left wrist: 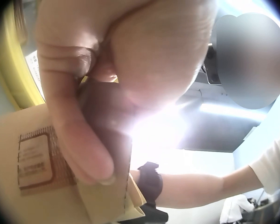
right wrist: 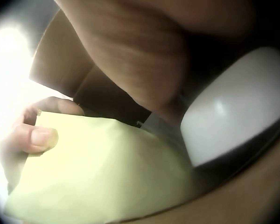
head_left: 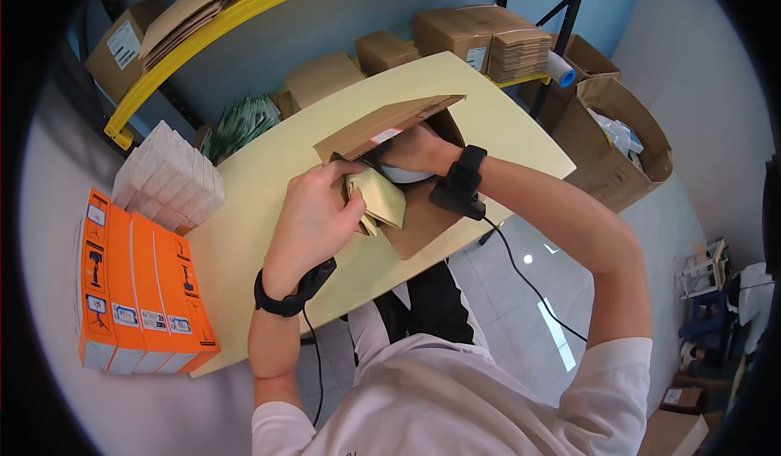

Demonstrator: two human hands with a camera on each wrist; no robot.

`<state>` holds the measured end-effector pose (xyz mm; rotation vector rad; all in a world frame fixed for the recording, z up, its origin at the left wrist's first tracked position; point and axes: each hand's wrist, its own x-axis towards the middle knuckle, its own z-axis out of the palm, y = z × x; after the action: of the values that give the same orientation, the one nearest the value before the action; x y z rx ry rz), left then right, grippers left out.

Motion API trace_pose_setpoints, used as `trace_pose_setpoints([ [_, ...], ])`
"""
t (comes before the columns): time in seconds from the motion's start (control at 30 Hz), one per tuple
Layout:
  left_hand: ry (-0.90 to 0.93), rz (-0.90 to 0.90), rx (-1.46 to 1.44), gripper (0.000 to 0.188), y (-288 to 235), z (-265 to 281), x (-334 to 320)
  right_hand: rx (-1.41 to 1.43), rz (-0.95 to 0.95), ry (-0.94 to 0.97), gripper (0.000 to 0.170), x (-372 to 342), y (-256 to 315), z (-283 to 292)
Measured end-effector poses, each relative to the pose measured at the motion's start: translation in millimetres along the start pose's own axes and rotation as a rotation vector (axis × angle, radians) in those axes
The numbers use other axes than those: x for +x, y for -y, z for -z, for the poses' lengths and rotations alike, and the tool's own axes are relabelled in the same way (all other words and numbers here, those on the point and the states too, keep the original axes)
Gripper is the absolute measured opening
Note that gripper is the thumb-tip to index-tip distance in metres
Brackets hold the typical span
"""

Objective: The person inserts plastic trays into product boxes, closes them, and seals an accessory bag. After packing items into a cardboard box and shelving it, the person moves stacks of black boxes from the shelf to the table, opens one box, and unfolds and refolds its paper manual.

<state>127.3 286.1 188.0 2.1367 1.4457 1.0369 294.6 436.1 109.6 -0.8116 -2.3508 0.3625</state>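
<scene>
An open cardboard box [head_left: 390, 126] stands tilted on the table, its flap [head_left: 423, 220] hanging toward the person. My left hand [head_left: 313, 216] pinches a folded pale-yellow paper piece [head_left: 378, 198] at the box's left side; the thumb lies on the paper [right wrist: 84, 158] in the right wrist view. Inside the box opening is my right hand [head_left: 419, 148], its fingertips hidden. Beside it lies a smooth white rounded object [right wrist: 238, 107], also partly seen in the head view. Whether the right fingers grip anything cannot be made out.
Orange boxes [head_left: 142, 293] and a stack of white boxes [head_left: 168, 175] line the table's left end. Behind the table [head_left: 521, 135] is a yellow-framed shelf [head_left: 203, 37] with cartons [head_left: 455, 33]. A large open carton [head_left: 614, 143] stands at the right.
</scene>
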Motion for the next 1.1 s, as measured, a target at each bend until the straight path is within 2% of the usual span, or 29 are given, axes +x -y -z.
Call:
trace_pose_setpoints([
  [0.07, 0.032, 0.074, 0.03, 0.033, 1.8, 2.3, -0.3, 0.272, 0.007, -0.188, 0.036, -7.3, 13.1, -0.2],
  [0.17, 0.002, -0.013, 0.09, 0.032, 5.2, 0.1, -0.7, 0.222, -0.065, -0.115, 0.038, -9.1, 19.0, -5.7],
  [0.27, 0.008, -0.009, 0.066, 0.031, 6.6, 1.1, -0.6, 0.229, -0.102, -0.118, 0.04, -10.9, 18.2, -12.5],
  [0.4, 0.023, 0.04, 0.074, 0.03, 4.3, 4.5, -1.9, 0.205, 0.01, -0.191, 0.034, -1.2, -1.5, -22.0],
  [0.47, 0.055, 0.096, -0.03, 0.029, -0.9, 5.5, -0.7, -0.008, 0.04, 0.201, 0.032, 18.5, -20.8, -26.7],
  [0.53, 0.062, 0.112, -0.081, 0.029, -3.4, 6.0, -0.9, 0.037, 0.002, 0.261, 0.032, 28.0, -20.7, -29.2],
  [0.6, 0.063, 0.124, -0.137, 0.029, -3.5, 5.7, 0.3, -0.175, -0.17, 0.531, 0.037, 34.1, 2.7, -9.3],
  [0.67, 0.064, 0.181, -0.173, 0.028, -1.4, 6.5, -0.1, -0.132, -0.188, 0.531, 0.036, 37.5, -2.1, -10.2],
  [0.73, 0.041, 0.106, -0.101, 0.028, 6.9, 6.7, -0.1, -0.11, -0.1, 0.21, 0.032, 37.2, -33.6, -38.3],
  [0.77, 0.016, 0.034, -0.03, 0.028, 10.7, 6.2, -0.9, -0.165, -0.086, 0.095, 0.028, 23.0, -8.0, -18.4],
  [0.8, 0.01, 0.036, -0.031, 0.028, 11.9, 5.4, -1.2, -0.166, -0.081, 0.098, 0.028, 20.8, -12.1, -21.1],
  [0.87, 0.025, 0.079, -0.019, 0.027, 14.0, 2.9, -2.1, -0.143, -0.005, -0.041, 0.031, 17.8, -10.2, -23.4],
  [0.9, 0.023, 0.08, -0.02, 0.027, 16.9, 1.3, -2.4, 0.196, -0.103, -0.023, 0.035, 18.4, -5.3, -21.2],
  [0.93, 0.016, 0.061, -0.015, 0.027, 20.2, -0.7, -2.3, 0.195, -0.102, -0.021, 0.035, 16.5, 0.0, -18.9],
  [1.0, 0.007, 0.041, -0.012, 0.027, 21.0, -1.9, -1.5, -0.172, 0.012, 0.135, 0.035, 13.2, 19.5, -7.2],
  [1.03, -0.003, 0.015, 0.013, 0.027, 20.5, -1.5, -1.6, -0.173, 0.013, 0.135, 0.035, 13.4, 27.1, -0.5],
  [1.1, -0.013, -0.013, 0.042, 0.027, 16.9, 2.2, -1.8, 0.0, -0.017, 0.261, 0.035, 14.0, 34.3, 7.9],
])
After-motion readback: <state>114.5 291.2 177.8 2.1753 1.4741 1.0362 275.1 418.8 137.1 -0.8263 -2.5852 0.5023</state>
